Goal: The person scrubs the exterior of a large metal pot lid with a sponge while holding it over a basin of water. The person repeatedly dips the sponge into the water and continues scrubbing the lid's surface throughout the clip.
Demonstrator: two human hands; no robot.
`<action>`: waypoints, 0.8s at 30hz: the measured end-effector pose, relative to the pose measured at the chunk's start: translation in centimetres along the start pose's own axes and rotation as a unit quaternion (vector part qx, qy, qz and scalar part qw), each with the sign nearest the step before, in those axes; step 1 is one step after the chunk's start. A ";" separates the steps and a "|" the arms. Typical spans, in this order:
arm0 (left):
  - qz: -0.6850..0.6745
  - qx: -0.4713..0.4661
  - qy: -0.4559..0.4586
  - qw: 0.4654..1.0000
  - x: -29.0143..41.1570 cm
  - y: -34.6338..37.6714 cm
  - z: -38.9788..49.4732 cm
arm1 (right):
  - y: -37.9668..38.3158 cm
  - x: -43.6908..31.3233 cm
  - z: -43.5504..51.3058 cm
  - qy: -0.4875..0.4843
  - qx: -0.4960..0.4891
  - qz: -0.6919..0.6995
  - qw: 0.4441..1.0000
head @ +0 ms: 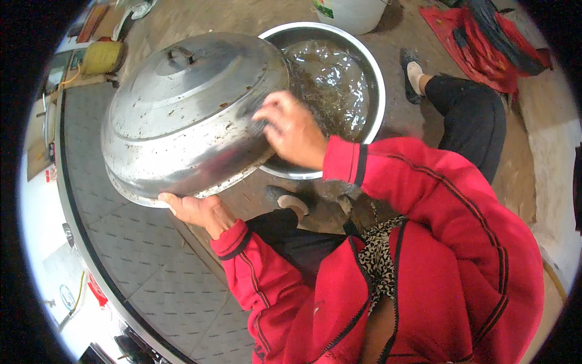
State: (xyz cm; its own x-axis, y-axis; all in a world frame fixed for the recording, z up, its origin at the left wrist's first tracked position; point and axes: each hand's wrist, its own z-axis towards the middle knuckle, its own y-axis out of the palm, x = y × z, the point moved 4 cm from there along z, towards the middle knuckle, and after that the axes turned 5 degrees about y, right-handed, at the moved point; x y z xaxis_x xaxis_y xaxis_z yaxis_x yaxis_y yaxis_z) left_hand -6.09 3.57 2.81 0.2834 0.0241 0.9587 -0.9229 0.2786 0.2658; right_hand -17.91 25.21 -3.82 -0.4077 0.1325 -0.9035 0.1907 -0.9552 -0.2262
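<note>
A large domed metal pot lid [182, 123] with a top handle is tilted over the left part of a metal basin [381, 91]. Dark stains and specks mark its side. My left hand [195, 211] grips the lid's near rim, thumb on top. Against the lid's right side, my right hand [288, 129], slightly blurred, presses a dark scouring pad [258, 125]; its exact kind is hard to tell. Rippling murky water [334, 82] fills much of the basin. The lid hides the basin's left part.
A white bucket [357, 13] stands beyond the basin. Red and dark cloth or bags [482, 50] lie at the upper right, near a pale wall [554, 136]. To the left are a grey panelled surface [136, 245] and a yellow container [103, 58]. My feet flank the basin's near side.
</note>
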 end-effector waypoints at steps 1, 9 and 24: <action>0.001 -0.004 -0.004 1.000 -0.2 0.2 0.0 | 0.2 -1.8 -0.2 -0.053 -0.007 0.002 0.999; 0.004 -0.008 -0.013 1.000 -1.1 -0.8 0.6 | -1.9 3.8 1.1 -0.070 -0.001 -0.063 0.996; 0.057 0.024 -0.026 0.998 -0.4 -0.6 0.5 | -5.8 35.1 1.4 0.257 -0.141 -0.423 0.857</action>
State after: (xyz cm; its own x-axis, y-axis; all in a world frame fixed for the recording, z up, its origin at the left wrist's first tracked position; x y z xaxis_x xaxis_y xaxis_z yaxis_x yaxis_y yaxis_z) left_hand -5.81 2.97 2.32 0.1635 0.0035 0.9865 -0.9600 0.2312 0.1582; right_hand -34.61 35.02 -33.72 -0.0722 0.9149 -0.3972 0.2583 -0.3675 -0.8934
